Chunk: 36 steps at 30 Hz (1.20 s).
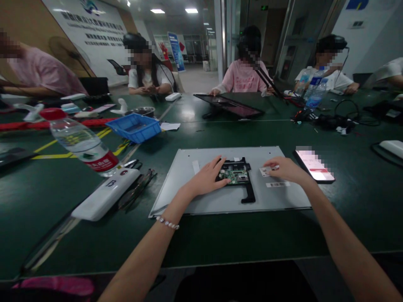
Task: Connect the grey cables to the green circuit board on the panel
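A grey flat display panel [204,203] lies on the table in front of me. On its back sits a green circuit board [241,177] in a black bracket [250,193]. My left hand [206,178] rests at the board's left side, thumb and fingers apart, palm down and holding nothing. Over the panel's right part, my right hand [286,170] has its fingertips pinched at a small white printed label [265,171]. Whether the label is lifted off the panel I cannot tell. Just below that hand is a barcode sticker [277,184] on the panel.
A lit phone [315,167] lies right of the panel. To the left are a white power bank [107,197], glasses [137,191], a red-capped water bottle [85,144] and a blue tray [135,128]. Across the table [176,134], several people sit, one touching a dark screen [229,105].
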Available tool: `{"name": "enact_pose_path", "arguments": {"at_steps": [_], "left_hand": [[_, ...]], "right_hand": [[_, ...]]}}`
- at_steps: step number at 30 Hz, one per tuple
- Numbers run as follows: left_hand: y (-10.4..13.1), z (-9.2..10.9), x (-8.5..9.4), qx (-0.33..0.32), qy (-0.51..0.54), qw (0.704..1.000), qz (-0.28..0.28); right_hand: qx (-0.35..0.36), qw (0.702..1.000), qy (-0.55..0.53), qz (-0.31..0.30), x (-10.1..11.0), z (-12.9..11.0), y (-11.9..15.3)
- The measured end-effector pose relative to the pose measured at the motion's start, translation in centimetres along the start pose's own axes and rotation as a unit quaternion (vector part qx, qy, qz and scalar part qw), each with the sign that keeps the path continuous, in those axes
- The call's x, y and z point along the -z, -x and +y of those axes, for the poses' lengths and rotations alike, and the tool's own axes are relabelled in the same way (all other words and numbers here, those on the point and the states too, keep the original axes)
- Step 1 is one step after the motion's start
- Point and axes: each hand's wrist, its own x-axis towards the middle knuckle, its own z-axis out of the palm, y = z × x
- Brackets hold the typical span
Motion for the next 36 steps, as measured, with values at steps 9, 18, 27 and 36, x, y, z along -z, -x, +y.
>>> {"name": "enact_pose_path", "arguments": {"at_steps": [9,18,27,36], "left_hand": [[0.0,0.2,0.2,0.002,0.004,1.0,-0.006],[0.2,0.3,0.2,-0.01,-0.029,0.999,0.02],[0.0,2.6,1.4,-0.073,-0.094,0.991,0.054],[-0.3,4.5,0.9,-0.129,-0.106,0.984,0.053]], "right_hand": [[-0.043,0.999,-0.018,-0.016,0.7,-1.3,0.5],[-0.025,1.0,-0.001,0.012,0.5,0.5,0.4],[-0.033,0.998,-0.054,0.011,1.1,0.2,0.6],[-0.037,0.96,-0.267,-0.072,-1.3,-3.4,0.4]]}}
